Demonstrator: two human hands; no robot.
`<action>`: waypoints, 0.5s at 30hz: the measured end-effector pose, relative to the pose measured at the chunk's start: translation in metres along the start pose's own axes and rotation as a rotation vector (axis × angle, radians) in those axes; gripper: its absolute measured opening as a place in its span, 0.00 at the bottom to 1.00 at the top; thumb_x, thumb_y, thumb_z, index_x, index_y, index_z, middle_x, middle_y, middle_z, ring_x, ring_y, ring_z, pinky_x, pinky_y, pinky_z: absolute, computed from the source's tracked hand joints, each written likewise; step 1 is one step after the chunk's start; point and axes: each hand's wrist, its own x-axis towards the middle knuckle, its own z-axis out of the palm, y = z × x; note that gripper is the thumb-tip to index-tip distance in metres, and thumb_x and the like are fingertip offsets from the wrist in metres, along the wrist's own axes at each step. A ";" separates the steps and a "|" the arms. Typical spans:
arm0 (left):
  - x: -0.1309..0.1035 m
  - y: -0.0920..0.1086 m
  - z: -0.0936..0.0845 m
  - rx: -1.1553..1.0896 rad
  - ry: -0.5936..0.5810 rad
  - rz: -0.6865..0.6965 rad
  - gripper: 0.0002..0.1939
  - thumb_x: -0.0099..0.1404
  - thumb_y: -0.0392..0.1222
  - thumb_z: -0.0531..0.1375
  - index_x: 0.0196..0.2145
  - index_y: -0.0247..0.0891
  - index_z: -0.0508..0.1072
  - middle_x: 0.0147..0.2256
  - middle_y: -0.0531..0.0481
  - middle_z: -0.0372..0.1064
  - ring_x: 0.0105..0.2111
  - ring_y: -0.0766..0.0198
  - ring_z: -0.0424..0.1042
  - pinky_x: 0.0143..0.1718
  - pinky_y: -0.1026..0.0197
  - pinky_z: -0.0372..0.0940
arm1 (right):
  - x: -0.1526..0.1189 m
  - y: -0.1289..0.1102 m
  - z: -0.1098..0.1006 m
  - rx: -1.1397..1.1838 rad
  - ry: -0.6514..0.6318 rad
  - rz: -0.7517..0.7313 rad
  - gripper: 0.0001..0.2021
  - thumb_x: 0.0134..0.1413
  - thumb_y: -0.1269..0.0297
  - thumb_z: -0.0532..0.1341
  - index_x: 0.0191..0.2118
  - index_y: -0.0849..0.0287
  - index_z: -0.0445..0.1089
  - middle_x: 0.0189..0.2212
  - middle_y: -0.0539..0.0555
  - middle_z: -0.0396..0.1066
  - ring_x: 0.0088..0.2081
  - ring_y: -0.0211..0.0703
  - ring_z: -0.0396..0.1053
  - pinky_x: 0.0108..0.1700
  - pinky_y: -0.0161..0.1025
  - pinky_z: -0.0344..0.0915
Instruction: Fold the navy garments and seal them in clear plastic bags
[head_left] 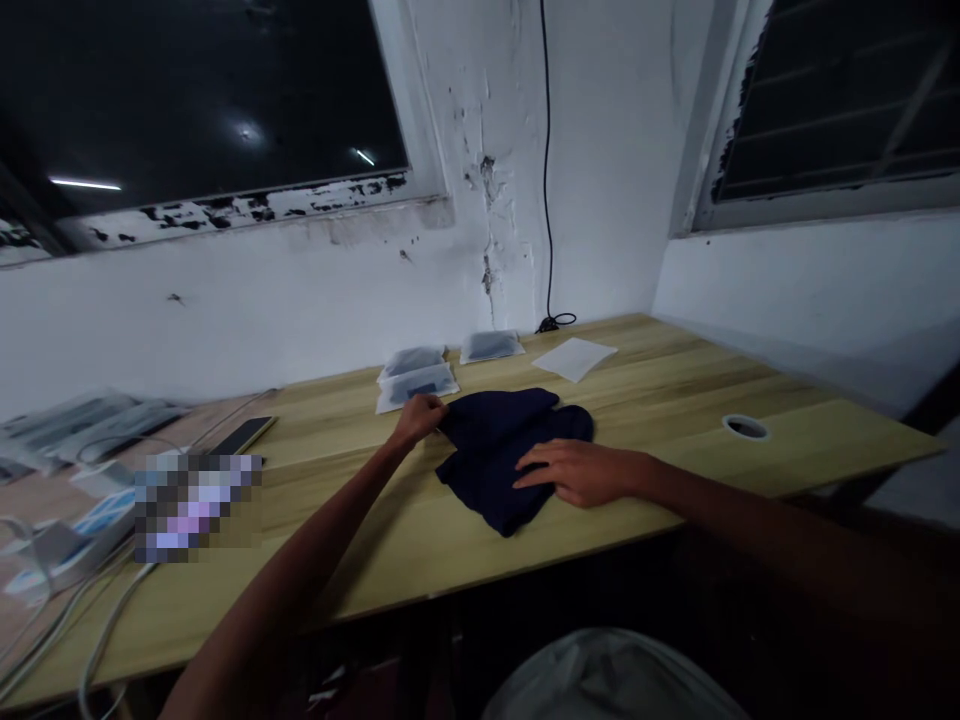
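Partly under right fingers (pixel 541 455), navy cloth (pixel 495 437)

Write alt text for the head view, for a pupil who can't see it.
A person's left hand pinches the edge of a dark blue cloth on a wood-grain table while the right hand lies on the cloth. Behind it are three pale packets and a white sheet.

Nothing legible

No text, label, brand, number or sign can be read. The pixelated patch (pixel 196 507) hides whatever lies beneath; the packets (pixel 491 346) and power strip (pixel 105 515) are too blurred to tell any print.
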 end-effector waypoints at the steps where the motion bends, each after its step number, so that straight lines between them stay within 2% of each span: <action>1: -0.005 -0.005 -0.006 0.058 0.020 0.008 0.07 0.56 0.38 0.57 0.23 0.35 0.70 0.18 0.53 0.66 0.19 0.65 0.69 0.21 0.66 0.63 | -0.009 0.002 0.003 -0.003 0.002 0.022 0.32 0.48 0.80 0.55 0.59 0.48 0.66 0.58 0.54 0.66 0.57 0.46 0.64 0.60 0.47 0.60; 4: -0.024 -0.021 -0.024 0.173 0.037 -0.021 0.08 0.59 0.40 0.56 0.24 0.35 0.70 0.18 0.52 0.68 0.20 0.65 0.71 0.23 0.66 0.63 | -0.043 0.024 0.001 -0.011 0.019 0.123 0.30 0.46 0.82 0.52 0.54 0.52 0.72 0.55 0.54 0.69 0.56 0.44 0.66 0.59 0.44 0.62; 7: -0.050 -0.034 -0.034 0.342 -0.017 -0.027 0.08 0.59 0.41 0.56 0.25 0.36 0.71 0.20 0.51 0.70 0.23 0.63 0.72 0.27 0.64 0.65 | -0.077 0.045 -0.010 -0.029 0.050 0.238 0.31 0.46 0.81 0.53 0.55 0.52 0.71 0.56 0.53 0.69 0.58 0.45 0.65 0.62 0.47 0.60; 9: -0.069 -0.038 -0.035 0.441 0.003 0.131 0.08 0.59 0.42 0.58 0.31 0.35 0.72 0.29 0.47 0.73 0.31 0.59 0.74 0.34 0.61 0.67 | -0.094 0.045 -0.017 -0.018 0.067 0.279 0.31 0.49 0.78 0.55 0.60 0.50 0.66 0.60 0.52 0.65 0.62 0.47 0.59 0.65 0.49 0.56; 11: -0.088 -0.037 -0.034 0.444 0.014 0.409 0.16 0.61 0.46 0.58 0.45 0.36 0.71 0.45 0.41 0.72 0.45 0.55 0.72 0.45 0.55 0.68 | -0.105 0.034 -0.019 0.011 0.067 0.307 0.31 0.54 0.70 0.59 0.64 0.49 0.58 0.64 0.52 0.58 0.64 0.49 0.55 0.66 0.50 0.54; 13: -0.104 -0.034 -0.033 0.438 -0.111 0.624 0.28 0.64 0.52 0.58 0.58 0.40 0.62 0.59 0.39 0.61 0.58 0.52 0.62 0.56 0.48 0.61 | -0.112 0.019 -0.014 0.024 0.053 0.324 0.34 0.55 0.61 0.63 0.66 0.48 0.54 0.66 0.53 0.54 0.65 0.52 0.55 0.65 0.51 0.54; 15: -0.119 -0.033 -0.032 0.474 -0.295 0.702 0.37 0.63 0.57 0.59 0.65 0.44 0.52 0.65 0.40 0.50 0.63 0.49 0.53 0.62 0.45 0.55 | -0.118 0.005 -0.004 -0.002 0.061 0.311 0.36 0.52 0.53 0.65 0.66 0.49 0.55 0.65 0.56 0.56 0.64 0.55 0.56 0.64 0.54 0.55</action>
